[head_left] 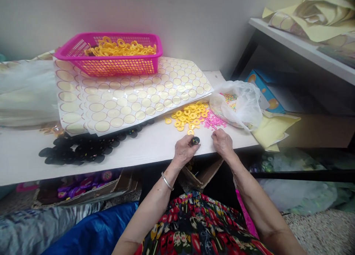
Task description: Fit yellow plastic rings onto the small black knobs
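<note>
My left hand (183, 150) rests at the table's front edge, its fingers pinched on a small black disc (195, 140). Close to the right, my right hand (222, 141) is curled with fingertips pressed to the tabletop just below a scatter of tiny pink beads (214, 121); what it pinches, if anything, is too small to see. A loose pile of yellow rings (189, 116) lies just beyond both hands. A metal bangle circles my left wrist.
Sheets of round stickers (133, 99) cover the middle of the white table (155, 144). A pink basket (111, 64) of yellow rings sits behind them. Black discs (83, 149) lie heaped at left. A clear bag (241, 103) with beads sits at right, near a shelf (299, 49).
</note>
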`<state>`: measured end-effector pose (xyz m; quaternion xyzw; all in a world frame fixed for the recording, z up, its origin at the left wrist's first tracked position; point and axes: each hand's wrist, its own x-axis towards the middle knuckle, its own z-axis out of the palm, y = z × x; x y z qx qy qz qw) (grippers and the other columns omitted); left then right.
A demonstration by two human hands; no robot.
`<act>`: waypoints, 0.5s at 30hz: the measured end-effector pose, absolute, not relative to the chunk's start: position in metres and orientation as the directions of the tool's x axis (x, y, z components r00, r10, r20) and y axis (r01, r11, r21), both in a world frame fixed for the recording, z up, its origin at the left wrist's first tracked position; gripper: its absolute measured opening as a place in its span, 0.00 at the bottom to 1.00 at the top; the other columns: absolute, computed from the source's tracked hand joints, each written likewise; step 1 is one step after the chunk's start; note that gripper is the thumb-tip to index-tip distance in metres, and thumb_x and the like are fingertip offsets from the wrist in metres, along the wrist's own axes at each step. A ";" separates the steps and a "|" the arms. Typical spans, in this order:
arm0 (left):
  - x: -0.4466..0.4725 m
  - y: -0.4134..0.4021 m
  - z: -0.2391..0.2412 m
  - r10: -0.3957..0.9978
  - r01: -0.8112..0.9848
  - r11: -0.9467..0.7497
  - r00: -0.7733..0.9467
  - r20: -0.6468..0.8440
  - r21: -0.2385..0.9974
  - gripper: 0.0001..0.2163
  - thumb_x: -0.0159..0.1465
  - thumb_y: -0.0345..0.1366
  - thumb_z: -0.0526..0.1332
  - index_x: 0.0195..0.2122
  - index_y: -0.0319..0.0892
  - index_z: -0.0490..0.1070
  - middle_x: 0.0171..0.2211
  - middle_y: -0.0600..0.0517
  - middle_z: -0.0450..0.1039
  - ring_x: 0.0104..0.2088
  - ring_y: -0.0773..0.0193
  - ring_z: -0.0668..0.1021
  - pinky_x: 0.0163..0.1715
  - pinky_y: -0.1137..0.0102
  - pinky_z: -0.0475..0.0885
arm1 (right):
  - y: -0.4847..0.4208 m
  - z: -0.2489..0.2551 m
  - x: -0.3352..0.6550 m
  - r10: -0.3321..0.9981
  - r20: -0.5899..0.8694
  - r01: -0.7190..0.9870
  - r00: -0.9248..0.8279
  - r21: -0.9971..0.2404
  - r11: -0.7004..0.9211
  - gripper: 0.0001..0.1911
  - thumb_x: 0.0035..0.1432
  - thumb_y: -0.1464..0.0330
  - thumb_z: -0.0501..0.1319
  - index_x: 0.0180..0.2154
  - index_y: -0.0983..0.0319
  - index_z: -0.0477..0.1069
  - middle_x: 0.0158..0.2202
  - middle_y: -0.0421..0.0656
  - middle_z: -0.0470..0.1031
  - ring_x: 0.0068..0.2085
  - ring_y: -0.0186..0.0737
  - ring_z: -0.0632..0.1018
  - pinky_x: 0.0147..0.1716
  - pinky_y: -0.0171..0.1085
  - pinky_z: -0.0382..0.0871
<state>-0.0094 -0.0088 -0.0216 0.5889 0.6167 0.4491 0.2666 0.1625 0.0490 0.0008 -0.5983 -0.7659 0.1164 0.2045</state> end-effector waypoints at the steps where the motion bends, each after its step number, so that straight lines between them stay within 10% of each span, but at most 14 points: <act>1: -0.009 -0.009 -0.021 0.967 0.489 -0.093 -0.163 0.195 0.867 0.10 0.50 0.36 0.64 0.34 0.42 0.72 0.23 0.57 0.63 0.24 0.71 0.65 0.25 0.75 0.60 | 0.047 0.003 0.159 0.954 0.203 0.835 -0.221 -0.467 0.293 0.07 0.54 0.72 0.53 0.28 0.62 0.68 0.31 0.44 0.69 0.33 0.39 0.70 0.32 0.36 0.60; 6: -0.009 -0.010 -0.018 0.976 0.528 -0.083 -0.127 0.176 0.845 0.06 0.53 0.38 0.61 0.30 0.42 0.70 0.22 0.57 0.63 0.24 0.71 0.65 0.25 0.75 0.60 | 0.032 0.022 0.136 0.826 0.343 0.579 -0.448 -0.593 0.560 0.05 0.57 0.72 0.53 0.30 0.61 0.67 0.29 0.41 0.66 0.33 0.36 0.69 0.33 0.34 0.62; 15: -0.010 -0.011 -0.016 0.976 0.527 -0.113 -0.102 0.195 0.842 0.06 0.51 0.33 0.59 0.31 0.42 0.70 0.24 0.57 0.65 0.26 0.70 0.65 0.27 0.75 0.60 | 0.027 0.029 0.119 0.776 0.228 0.716 -0.588 -0.299 0.631 0.09 0.57 0.73 0.52 0.28 0.62 0.68 0.28 0.43 0.66 0.33 0.37 0.68 0.31 0.34 0.57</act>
